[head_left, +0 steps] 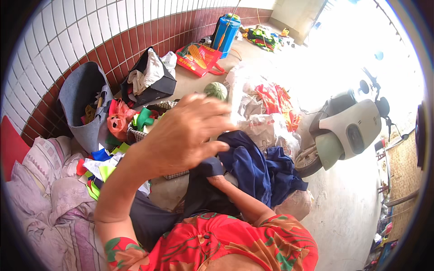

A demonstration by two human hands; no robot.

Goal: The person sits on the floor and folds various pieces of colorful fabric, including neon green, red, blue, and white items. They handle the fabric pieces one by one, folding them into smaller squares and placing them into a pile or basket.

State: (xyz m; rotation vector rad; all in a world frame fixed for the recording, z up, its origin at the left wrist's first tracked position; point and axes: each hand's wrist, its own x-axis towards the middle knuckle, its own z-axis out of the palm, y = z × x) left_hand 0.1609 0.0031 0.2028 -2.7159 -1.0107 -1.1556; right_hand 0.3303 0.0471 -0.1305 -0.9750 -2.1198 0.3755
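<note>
My left hand (pixel 181 135) is raised close to the camera, its fingers stretched out toward the right with a gap between thumb and forefinger. Nothing shows in it, and its fingertips are slightly blurred. Below and to the right, my right hand (pixel 218 179) reaches into the navy cloth (pixel 246 158) by my lap. Folds of that cloth cover its fingers, so their grip is hidden. The cloth spreads to the right over a pale bundle (pixel 296 204). Under my left forearm lie bright fabric scraps (pixel 101 167) in white, blue and yellow-green.
At left stand a grey felt bin (pixel 83 90) and a black bag (pixel 162 83) of cloth. Pinkish bedding (pixel 49 203) lies nearer. Ahead are a watermelon (pixel 216 90), red bag (pixel 199 58), blue sprayer tank (pixel 225 36) and plastic bags (pixel 266 122). A scooter (pixel 348 126) stands at right.
</note>
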